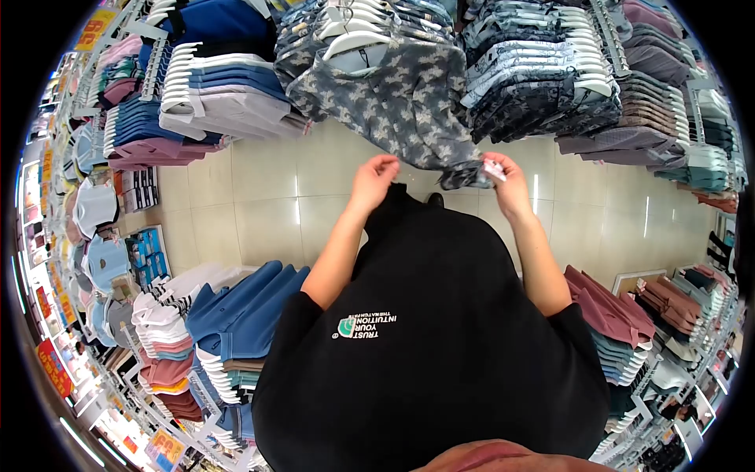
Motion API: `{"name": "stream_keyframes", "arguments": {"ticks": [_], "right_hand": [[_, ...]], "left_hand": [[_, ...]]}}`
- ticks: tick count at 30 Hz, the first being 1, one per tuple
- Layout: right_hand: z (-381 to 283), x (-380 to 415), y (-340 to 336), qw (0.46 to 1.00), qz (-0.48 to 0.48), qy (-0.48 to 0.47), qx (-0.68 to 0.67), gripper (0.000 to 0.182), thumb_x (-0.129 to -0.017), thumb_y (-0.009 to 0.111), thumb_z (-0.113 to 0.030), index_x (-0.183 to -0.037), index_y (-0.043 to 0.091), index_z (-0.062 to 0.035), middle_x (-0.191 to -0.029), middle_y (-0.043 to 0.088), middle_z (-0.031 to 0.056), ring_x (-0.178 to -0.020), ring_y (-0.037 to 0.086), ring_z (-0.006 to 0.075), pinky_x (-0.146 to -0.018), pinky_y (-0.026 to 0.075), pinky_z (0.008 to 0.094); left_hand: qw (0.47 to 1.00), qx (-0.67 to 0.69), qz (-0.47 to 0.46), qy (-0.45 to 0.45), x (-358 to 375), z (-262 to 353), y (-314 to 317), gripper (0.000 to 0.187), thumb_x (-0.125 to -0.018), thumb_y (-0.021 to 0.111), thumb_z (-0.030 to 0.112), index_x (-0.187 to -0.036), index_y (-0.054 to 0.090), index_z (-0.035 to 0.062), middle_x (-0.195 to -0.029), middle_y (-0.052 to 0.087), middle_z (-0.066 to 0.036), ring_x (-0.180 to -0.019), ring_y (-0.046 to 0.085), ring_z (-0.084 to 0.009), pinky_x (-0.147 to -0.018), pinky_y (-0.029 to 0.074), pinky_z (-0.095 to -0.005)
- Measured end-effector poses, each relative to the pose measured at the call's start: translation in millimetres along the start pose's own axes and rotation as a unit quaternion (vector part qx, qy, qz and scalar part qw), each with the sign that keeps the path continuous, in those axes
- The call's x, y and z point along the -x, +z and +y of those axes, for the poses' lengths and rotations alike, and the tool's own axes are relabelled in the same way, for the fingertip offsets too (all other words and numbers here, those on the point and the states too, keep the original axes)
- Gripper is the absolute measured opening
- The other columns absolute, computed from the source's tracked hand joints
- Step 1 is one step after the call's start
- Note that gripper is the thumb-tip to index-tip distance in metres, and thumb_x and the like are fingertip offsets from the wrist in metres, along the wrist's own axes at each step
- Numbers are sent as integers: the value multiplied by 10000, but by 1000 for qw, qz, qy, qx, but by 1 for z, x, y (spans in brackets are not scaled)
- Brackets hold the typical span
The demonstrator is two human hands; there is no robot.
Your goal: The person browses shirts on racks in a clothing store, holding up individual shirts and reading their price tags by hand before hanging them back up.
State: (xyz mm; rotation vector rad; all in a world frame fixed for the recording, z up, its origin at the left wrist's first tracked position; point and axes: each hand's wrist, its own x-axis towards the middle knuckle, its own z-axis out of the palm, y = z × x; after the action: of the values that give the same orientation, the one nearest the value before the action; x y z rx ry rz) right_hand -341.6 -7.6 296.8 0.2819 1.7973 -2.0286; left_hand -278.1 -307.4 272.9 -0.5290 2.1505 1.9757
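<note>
The right hand (510, 186) grasps a white tag (494, 169) at the bunched lower end of a dark gray, pale-flowered shirt (405, 106), draped from a white hanger (358, 39) at 12 o'clock, while the left hand (374, 182) curls near its edge, its grip unclear. Tightly packed blue-and-gray tops (236, 90) at 10 o'clock and dark patterned garments (543, 98) at 1 o'clock crowd it.

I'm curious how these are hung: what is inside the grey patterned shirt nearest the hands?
At the neck of the shirt, a white hanger and a small dark mark show. The fabric hides everything lower down inside.
</note>
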Motion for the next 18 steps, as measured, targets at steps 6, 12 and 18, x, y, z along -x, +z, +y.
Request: {"name": "stream_keyframes", "arguments": {"ticks": [6,12,18], "right_hand": [[-12,-21,-33,997,48,-48,34,260,-861,581,61,-1087,657,-40,-991,669,27,-875,611,94,-774,478,223],[23,-42,1,979,48,-38,196,287,-815,562,74,-1060,673,-27,-933,690,50,-879,625,114,-776,489,255],[70,-53,22,921,65,-107,369,248,-731,692,-12,-973,703,-66,-1028,659,139,-943,654,301,-833,509,349]], "left_hand": [[980,-85,145,102,-25,37,-32,362,-912,629,162,-1239,596,11,-1116,665,-99,-949,643,-164,-775,512,-275],[981,-54,76,169,-96,84,-50,397,-908,601,117,-1280,549,-11,-1290,540,-152,-963,641,-192,-787,532,-297],[961,-127,74,235,-136,110,-44,361,-880,593,151,-1194,594,-28,-1240,566,-203,-914,636,-276,-843,493,-353]]}}
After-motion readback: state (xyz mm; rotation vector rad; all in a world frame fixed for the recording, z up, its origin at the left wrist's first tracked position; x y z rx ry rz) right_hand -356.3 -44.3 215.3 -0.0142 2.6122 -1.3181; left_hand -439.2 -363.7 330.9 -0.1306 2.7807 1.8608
